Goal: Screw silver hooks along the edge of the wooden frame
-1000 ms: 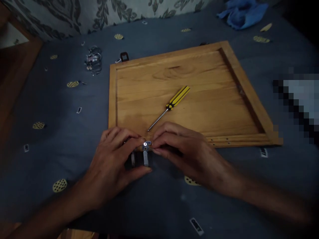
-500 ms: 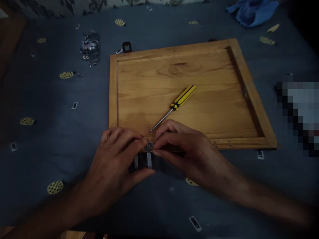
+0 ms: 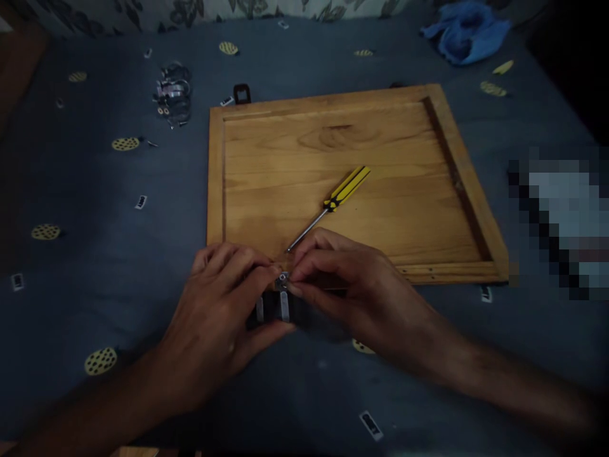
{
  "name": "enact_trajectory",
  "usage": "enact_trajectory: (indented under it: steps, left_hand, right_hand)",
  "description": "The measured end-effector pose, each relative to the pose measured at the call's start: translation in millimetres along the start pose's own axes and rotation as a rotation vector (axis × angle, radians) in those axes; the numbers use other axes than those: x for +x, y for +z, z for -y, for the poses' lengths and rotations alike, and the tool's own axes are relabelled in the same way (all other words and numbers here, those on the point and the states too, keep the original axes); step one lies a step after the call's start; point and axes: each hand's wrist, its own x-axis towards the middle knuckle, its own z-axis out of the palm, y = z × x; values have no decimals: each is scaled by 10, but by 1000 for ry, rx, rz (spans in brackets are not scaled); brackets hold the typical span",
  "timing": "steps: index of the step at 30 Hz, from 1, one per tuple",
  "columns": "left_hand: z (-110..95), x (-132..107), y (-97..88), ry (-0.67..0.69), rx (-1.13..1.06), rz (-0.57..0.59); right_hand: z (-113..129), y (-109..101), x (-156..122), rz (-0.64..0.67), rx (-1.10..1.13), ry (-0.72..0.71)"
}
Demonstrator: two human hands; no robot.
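A wooden panel (image 3: pixel 342 146) with a raised frame lies flat on a dark blue patterned sheet. A yellow-and-black screwdriver (image 3: pixel 333 200) rests on it, tip toward me. At the panel's near edge my left hand (image 3: pixel 219 317) is closed around a small metal hinge piece (image 3: pixel 283 298), thumb underneath. My right hand (image 3: pixel 352 285) pinches the same piece from the right at its screw head. Most of the metal piece is hidden by my fingers.
A heap of metal fittings (image 3: pixel 172 95) lies at the far left of the sheet. A small black part (image 3: pixel 241 94) sits by the panel's far left corner. A blue cloth (image 3: pixel 464 28) is bunched at the far right. A blurred-out patch (image 3: pixel 561 222) is at right.
My right fingers have closed in over the metal piece, hiding more of its screw head. The view has shifted slightly; the hands stay at the panel's near edge.
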Motion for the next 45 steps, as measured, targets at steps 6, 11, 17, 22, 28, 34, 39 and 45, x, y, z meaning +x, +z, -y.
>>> enact_trajectory:
  steps: [6, 11, 17, 22, 28, 34, 39, 45]
  left_hand:
    - [1, 1, -4, -10, -4, 8]
    - [10, -11, -4, -6, -17, 8]
    - [30, -10, 8, 13, 15, 5]
    - [20, 3, 19, 11, 45, -23]
    - [21, -15, 31, 3, 41, -46]
    - [40, -10, 37, -2, 35, -52]
    - [46, 1, 56, -11, 49, -43]
    - [63, -4, 75, 0, 41, -60]
  right_hand:
    - [23, 15, 35, 11, -21, 39]
    - [36, 8, 54, -7, -34, 37]
    - [-35, 1, 17, -71, 32, -70]
    - [-91, -94, -51, -233, -1, -143]
    - [-336, -443, 33, -439, -551, -99]
    - [-273, -390, 79, -414, -674, -147]
    - [-189, 30, -104, -280, -459, -412]
    - [-245, 158, -137, -279, -409, -415]
